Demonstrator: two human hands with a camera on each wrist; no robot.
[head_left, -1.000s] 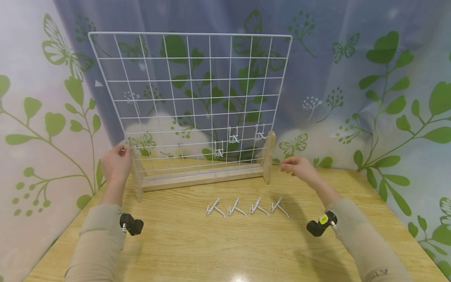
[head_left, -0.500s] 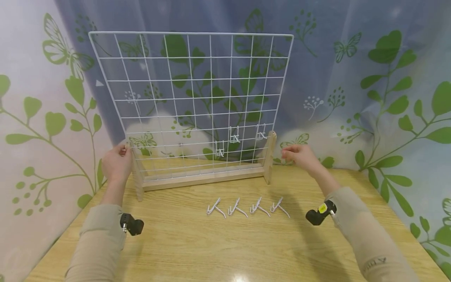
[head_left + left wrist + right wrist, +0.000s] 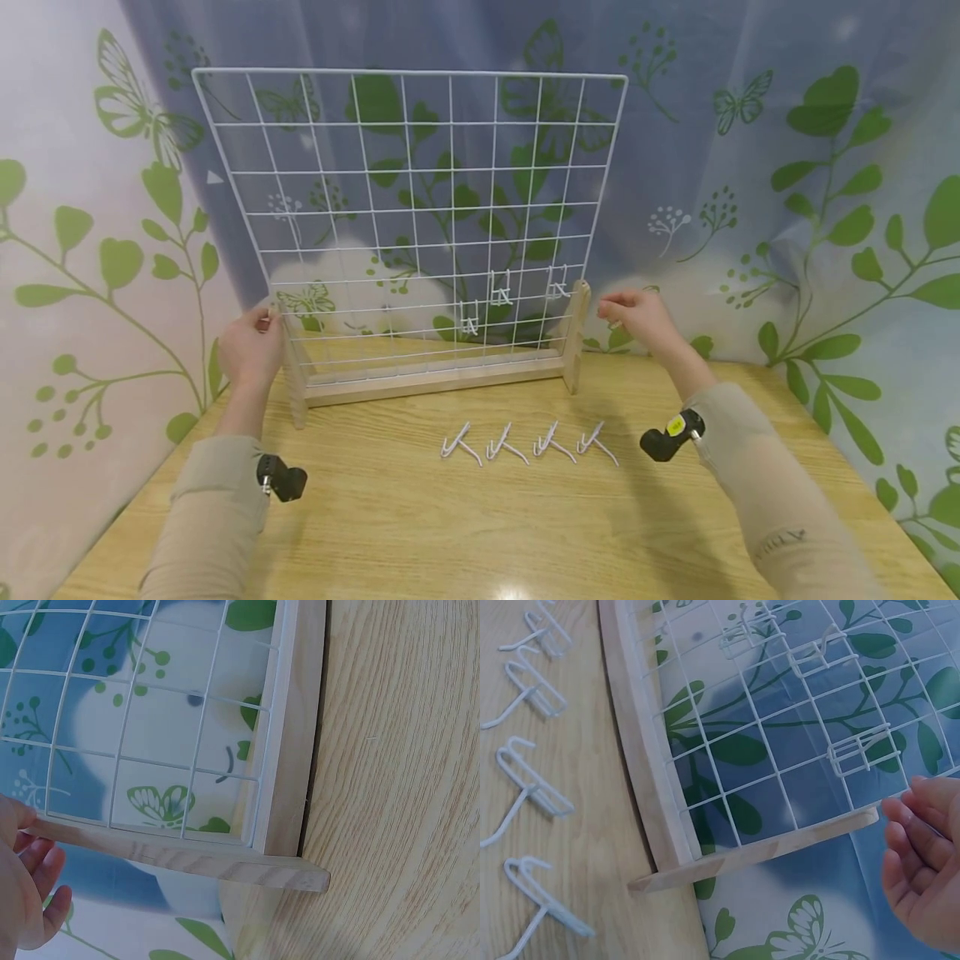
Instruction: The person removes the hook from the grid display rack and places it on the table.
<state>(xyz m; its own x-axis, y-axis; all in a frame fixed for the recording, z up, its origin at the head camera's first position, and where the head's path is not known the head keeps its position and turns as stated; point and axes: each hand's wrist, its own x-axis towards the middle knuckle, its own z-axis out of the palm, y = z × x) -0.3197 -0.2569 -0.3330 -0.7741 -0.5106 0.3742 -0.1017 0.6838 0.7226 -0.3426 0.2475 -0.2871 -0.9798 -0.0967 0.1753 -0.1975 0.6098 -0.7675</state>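
Observation:
A white wire grid (image 3: 405, 208) stands upright in a wooden stand (image 3: 435, 383). My left hand (image 3: 251, 350) is at the top of the stand's left post (image 3: 172, 859), pinching its end. Just right of the right post (image 3: 576, 333), my right hand (image 3: 641, 321) hovers with loosely bent fingers, holding nothing. In the right wrist view its fingertips (image 3: 896, 810) are close to that post's end. Three white wire hooks hang on the lower right of the grid: a low hook (image 3: 469, 321), a middle hook (image 3: 500, 290) and a right hook (image 3: 557, 285).
Several more white hooks lie in a row on the wooden table (image 3: 420, 517) before the stand, from the leftmost hook (image 3: 459, 446) to the rightmost hook (image 3: 597, 443). A patterned curtain (image 3: 690, 167) hangs behind and at both sides.
My right hand has risen beside the right post, its forearm swinging slightly left. My left hand stays at the left post. The grid and hooks keep their places.

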